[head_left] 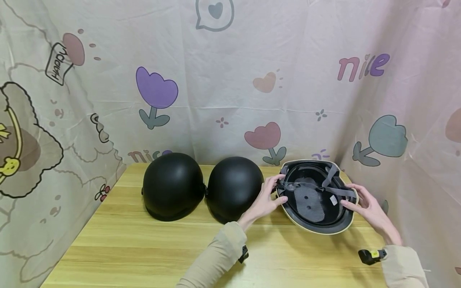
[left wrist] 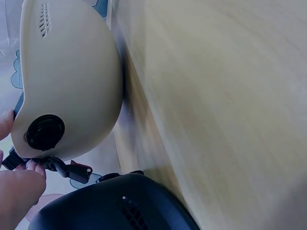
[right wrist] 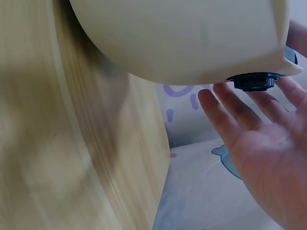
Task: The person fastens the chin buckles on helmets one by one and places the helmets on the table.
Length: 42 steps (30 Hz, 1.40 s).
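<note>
A beige helmet (head_left: 313, 230) lies upside down at the right of the table, its black padded inside and grey straps facing up. My left hand (head_left: 264, 200) holds its left rim, where a black buckle (left wrist: 79, 171) hangs by the fingers in the left wrist view. A round black knob (left wrist: 45, 132) sits on that side of the shell. At the opposite rim, my right hand (head_left: 372, 212) grips with the thumb on the inner edge. Its other fingers lie along the outside, near another black knob (right wrist: 253, 81) in the right wrist view.
Two black helmets, one at left (head_left: 173, 186) and one in the middle (head_left: 234, 188), stand dome up side by side on the wooden table (head_left: 155, 256). The middle one is close to my left hand. A printed curtain (head_left: 216, 80) hangs behind and at both sides.
</note>
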### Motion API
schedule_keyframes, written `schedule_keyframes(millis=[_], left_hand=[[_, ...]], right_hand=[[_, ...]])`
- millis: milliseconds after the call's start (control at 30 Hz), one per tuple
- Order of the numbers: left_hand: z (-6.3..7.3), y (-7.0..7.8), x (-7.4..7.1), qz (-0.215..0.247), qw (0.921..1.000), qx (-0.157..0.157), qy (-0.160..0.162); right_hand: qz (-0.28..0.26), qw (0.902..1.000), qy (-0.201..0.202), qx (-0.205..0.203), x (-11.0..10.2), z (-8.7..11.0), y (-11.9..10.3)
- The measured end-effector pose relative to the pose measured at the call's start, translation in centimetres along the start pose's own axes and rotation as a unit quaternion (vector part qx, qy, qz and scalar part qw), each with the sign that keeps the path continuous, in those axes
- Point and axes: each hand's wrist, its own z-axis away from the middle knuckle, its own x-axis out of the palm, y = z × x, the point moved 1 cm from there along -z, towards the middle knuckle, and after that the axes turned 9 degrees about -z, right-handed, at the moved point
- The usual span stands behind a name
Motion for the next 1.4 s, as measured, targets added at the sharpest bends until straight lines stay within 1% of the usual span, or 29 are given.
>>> schedule_keyframes(millis=[133,267,333,467,600,700,800,1000,1133,1233,1267,1400], left_hand=[[-0.3,0.2,0.0,0.007,0.9999,0.012,0.001],[-0.6,0.5,0.0,0.023,0.9994,0.023,-0.007],[-0.7,0.6,0.0,0.023,0.9994,0.025,-0.010],[-0.6,0.7,0.0,0.016,0.9996,0.023,-0.008],[-0.7,0.8,0.0,0.015,0.9996,0.022,-0.006],[-0.7,0.7,0.0,0.016,0.9996,0.021,-0.007],[-0.7,0.7,0.1,0.012,0.9997,0.022,-0.006],[-0.6,0.8,0.0,0.017,0.9996,0.023,-0.008],[-0.6,0.7,0.0,0.020,0.9995,0.021,-0.009],[-0.6,0.7,0.0,0.024,0.9994,0.022,-0.009],[-0.6,0.8,0.0,0.025,0.9994,0.021,-0.011],[0.0,2.8,-1.0,0.035,0.9990,0.023,-0.015]], right_hand=[[0.050,0.9987,0.001,-0.003,-0.1,0.0,0.2],[0.073,0.9973,0.000,-0.004,-0.3,0.1,0.1],[0.076,0.9971,-0.001,-0.009,-0.4,0.0,0.1],[0.084,0.9960,-0.005,-0.031,-0.4,-0.3,-0.3],[0.092,0.9935,-0.019,-0.065,-0.5,-0.7,-1.4],[0.091,0.9907,-0.040,-0.093,-0.7,-1.2,-2.4],[0.095,0.9876,-0.068,-0.106,-0.7,-1.8,-3.4],[0.101,0.9813,-0.133,-0.096,-0.6,-3.5,-5.0],[0.125,0.9743,-0.165,-0.090,0.0,-4.9,-5.9],[0.140,0.9677,-0.186,-0.095,0.7,-6.0,-6.3],[0.146,0.9659,-0.191,-0.096,0.9,-6.2,-6.3],[0.190,0.9559,-0.202,-0.098,1.9,-7.0,-5.9]])
